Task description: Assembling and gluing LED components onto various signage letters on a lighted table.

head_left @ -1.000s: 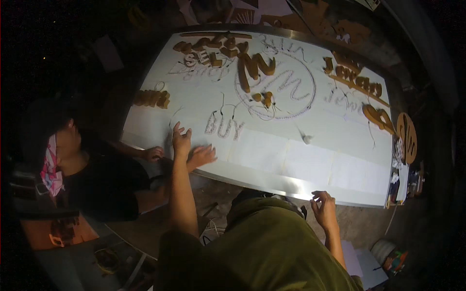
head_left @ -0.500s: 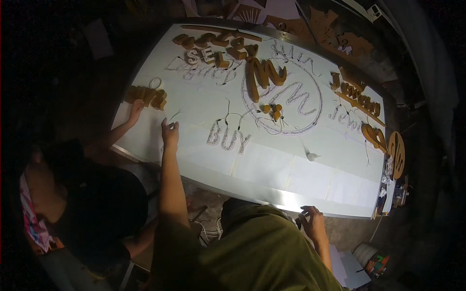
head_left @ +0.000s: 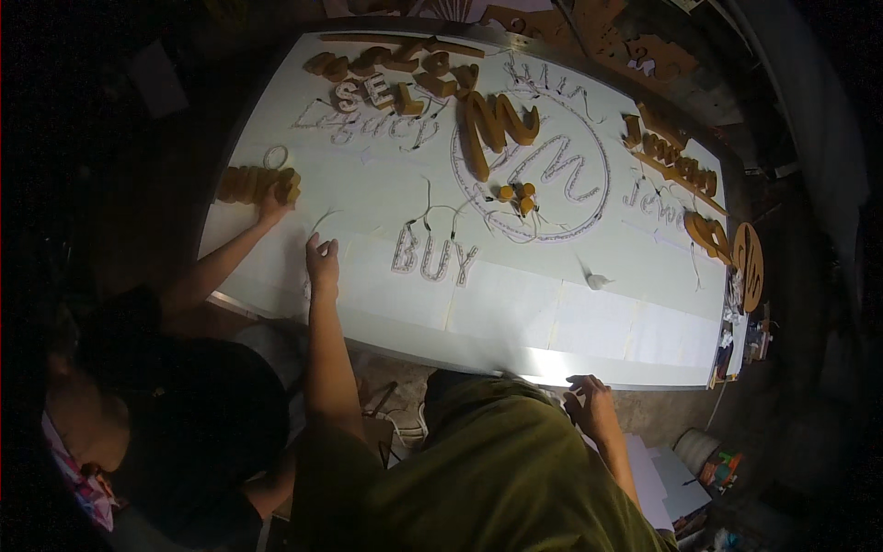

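Observation:
My left hand is over the left part of a large white tabletop. Its index finger and thumb are bent with a gap between the tips, and nothing shows between them. A thin pale wire lies just beyond those fingertips. My right hand hangs at the table's near edge, its fingers loosely bent and apart, with nothing seen in it. To the left, a co-worker's hand touches the right end of a row of brown block letters.
White outlined letters with wires lie mid-table. Beyond them stand a large brown letter, a ring-shaped outline and small brown pieces. More brown letters line the right side. The co-worker's dark-clothed body is close on my left.
The co-worker's hand has moved right along the brown letters to their end. The whole view has shifted slightly, with the table higher. My hands keep nearly the same pose.

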`<state>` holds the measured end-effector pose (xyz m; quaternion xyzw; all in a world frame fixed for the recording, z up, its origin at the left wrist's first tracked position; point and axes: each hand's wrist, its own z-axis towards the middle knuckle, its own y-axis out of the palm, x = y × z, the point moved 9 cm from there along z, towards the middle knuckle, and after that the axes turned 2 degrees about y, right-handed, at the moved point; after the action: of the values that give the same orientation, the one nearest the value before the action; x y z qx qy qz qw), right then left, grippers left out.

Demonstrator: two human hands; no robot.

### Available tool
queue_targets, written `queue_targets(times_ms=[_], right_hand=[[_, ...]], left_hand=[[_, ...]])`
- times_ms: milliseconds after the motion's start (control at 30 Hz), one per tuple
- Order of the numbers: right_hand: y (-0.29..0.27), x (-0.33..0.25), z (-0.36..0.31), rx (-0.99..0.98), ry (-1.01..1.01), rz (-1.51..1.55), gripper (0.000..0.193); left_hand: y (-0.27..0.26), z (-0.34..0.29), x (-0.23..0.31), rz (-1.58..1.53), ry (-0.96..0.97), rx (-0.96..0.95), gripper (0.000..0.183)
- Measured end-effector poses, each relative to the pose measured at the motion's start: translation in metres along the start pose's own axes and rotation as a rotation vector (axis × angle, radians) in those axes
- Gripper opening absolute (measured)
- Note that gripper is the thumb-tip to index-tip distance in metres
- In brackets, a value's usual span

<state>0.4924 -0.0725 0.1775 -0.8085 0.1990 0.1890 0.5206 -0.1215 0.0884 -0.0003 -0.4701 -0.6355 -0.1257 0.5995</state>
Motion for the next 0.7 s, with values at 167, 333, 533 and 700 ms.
queue_targets(times_ms=[167,333,533,700], right_hand=[[0.007,-0.003,0.002,-0.067,0.031,0.018,0.028],[0.003,-0.012,0.007,-0.042,0.007,-0.033,0.026],[0.006,-0.015,0.009,-0.083,-0.003,-0.052,0.029],[0.012,-0.015,0.016,-0.118,-0.02,-0.015,0.03]], left_hand=[[-0.004,-0.005,0.001,-0.019,-0.01,0.036,0.061],[0.001,-0.027,0.015,-0.266,-0.089,-0.024,0.062],[-0.006,-0.045,0.01,-0.458,-0.37,-0.049,0.065],[-0.009,-0.033,-0.034,-0.399,-0.151,-0.063,0.06]])
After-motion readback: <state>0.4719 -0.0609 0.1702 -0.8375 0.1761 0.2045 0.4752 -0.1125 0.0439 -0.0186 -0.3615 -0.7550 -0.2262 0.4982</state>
